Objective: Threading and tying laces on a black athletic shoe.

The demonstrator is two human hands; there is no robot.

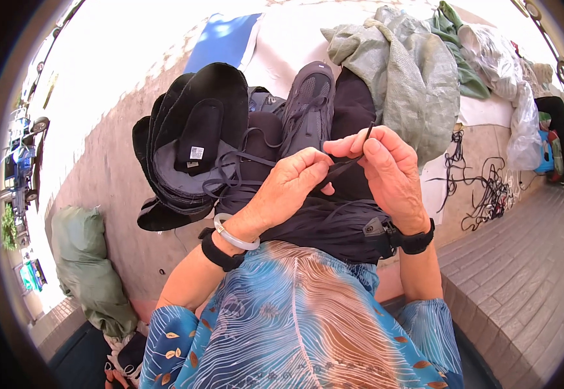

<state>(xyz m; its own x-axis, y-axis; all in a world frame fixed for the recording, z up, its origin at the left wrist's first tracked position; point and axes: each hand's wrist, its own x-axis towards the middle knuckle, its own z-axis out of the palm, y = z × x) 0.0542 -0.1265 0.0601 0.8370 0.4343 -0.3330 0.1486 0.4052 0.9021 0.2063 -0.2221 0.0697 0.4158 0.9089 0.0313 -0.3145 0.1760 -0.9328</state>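
At the frame's centre a dark grey shoe lies beside black insoles with a small white label and dark navy laces. Lower down, the garment swirls in blue, white and rust lines. A pale green cloth fills the upper right; a blue sheet sits upper centre.

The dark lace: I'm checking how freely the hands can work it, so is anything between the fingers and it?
Nothing visible is. The left hand and right hand both pinch the dark lace directly, over the lap. The grey shoe and the stack of dark insoles lie beyond the hands, not between them.
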